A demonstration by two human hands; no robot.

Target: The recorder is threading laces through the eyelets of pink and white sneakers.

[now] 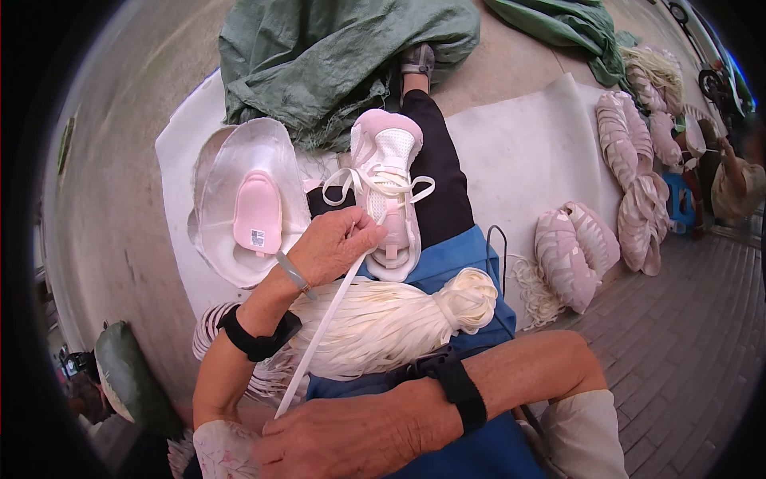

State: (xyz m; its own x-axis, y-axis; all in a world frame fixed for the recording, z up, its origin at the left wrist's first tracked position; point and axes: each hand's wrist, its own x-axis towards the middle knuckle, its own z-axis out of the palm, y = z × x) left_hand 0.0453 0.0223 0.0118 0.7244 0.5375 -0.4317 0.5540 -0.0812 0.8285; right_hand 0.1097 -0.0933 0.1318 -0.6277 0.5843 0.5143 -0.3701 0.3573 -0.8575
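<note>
A flat white shoelace (319,335) runs taut between my two hands. My left hand (339,243) pinches its upper end beside the lower part of a pink and white shoe upper (404,221). Close to my body, my right hand (351,431) is closed around the lace's lower end; its fingertips are partly hidden. The upper lies on my lap with its toe pointing away, and a white lace bow (387,185) is tied across it. Between my forearms rests a thick bundle of loose white laces (375,323), gathered at its right end.
White shoe parts with a pink pad (258,211) lie at left. Green sacking (319,60) covers the far side. Bundled pink uppers (565,247) sit at right, with more bundles (626,152) beyond. Another person (738,188) and a blue stool (681,198) are at the right edge.
</note>
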